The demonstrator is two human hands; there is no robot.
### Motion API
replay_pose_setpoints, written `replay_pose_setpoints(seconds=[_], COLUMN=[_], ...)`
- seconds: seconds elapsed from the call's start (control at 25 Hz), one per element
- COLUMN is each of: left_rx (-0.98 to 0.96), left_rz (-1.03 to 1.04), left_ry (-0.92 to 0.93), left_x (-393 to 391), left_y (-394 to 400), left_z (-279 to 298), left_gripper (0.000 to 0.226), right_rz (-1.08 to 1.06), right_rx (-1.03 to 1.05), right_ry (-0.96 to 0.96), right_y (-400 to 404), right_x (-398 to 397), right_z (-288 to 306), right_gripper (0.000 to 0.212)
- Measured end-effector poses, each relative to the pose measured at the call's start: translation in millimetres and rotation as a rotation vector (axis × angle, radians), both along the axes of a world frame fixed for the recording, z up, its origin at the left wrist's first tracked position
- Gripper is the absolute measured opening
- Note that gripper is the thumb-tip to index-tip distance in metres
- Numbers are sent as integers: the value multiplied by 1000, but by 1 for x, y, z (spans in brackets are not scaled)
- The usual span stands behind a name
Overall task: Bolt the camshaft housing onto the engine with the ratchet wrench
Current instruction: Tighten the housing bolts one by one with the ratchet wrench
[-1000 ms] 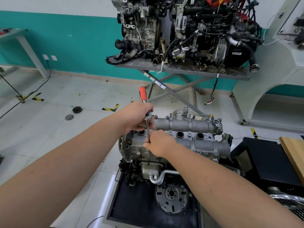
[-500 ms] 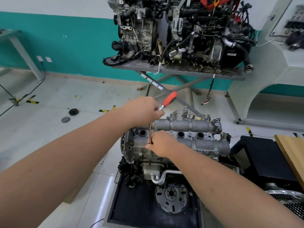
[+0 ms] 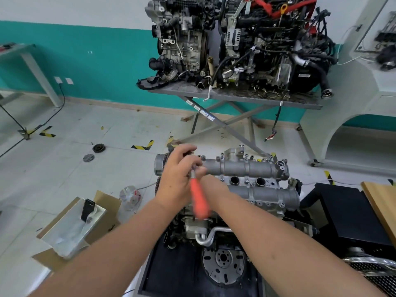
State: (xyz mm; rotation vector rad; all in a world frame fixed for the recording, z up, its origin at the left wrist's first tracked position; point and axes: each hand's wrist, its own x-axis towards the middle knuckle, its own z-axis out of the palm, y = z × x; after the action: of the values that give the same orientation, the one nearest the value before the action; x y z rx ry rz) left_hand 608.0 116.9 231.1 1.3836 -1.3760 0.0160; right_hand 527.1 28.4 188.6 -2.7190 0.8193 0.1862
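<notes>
Nearest the camera, both forearms converge on the left end of the housing (image 3: 250,168), which sits on top of the engine (image 3: 214,230) on its black stand. The ratchet (image 3: 199,198) has changed most: a second ago its orange handle stood up and away from the person, half a second ago it pointed right, and now it points back toward the camera, motion-blurred, between the two wrists. That is a sweep of roughly half a turn about the head, so the judgement is that a bolt at this end is being run down, not yet snugged. The left hand (image 3: 177,174) lies over the ratchet head, its fingers curled around the metal shank just above the orange grip. The right hand (image 3: 211,182) is mostly hidden behind the left hand and the handle; it sits where it sat before, low by the extension, but whether its fingers pinch the extension cannot be told. Further along the housing, several bolt heads show beside the plug wells; whether they are tight cannot be judged. Beyond, a second engine (image 3: 235,43) stands on a grey table (image 3: 300,102) against the teal wall.
</notes>
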Motion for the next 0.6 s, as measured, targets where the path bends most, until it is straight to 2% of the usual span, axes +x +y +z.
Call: replay_pose_setpoints(seconds=[0.12,0.16,0.2,0.24,0.32,0.4,0.44,0.52,0.6], left_rx=[59,86,136,230,494,765,878,1002,999], left_rz=[-60,-96,-111,-100,-75,-106,-112,-61,-12], left_ry=[984,1238,1378,1404,1280,1015,821,235,-407], left_x=[-21,-17,-9,1,18,28,30,29,22], left_y=[-8,-14,-19,-24,-31,-33,-33,-36,-38], left_z=[5,11,16,22,37,54,63,78,87], left_gripper=[31,33,33,30,22,23,22,21,26], right_rz=[-136,-143,-142,-143,-153,-121,-112,-123,-132], right_rx=[18,47,72,80,106,91,79,71,67], right_ry=[32,10,20,8,29,39,34,33,25], right_y=[0,2,1,1,1,0,0,2,2], right_x=[-3,-5,-4,-4,-5,-5,-4,-4,-4], right_z=[2,3,1,1,3,4,4,2,1], right_gripper=[21,25,30,33,31,27,26,27,27])
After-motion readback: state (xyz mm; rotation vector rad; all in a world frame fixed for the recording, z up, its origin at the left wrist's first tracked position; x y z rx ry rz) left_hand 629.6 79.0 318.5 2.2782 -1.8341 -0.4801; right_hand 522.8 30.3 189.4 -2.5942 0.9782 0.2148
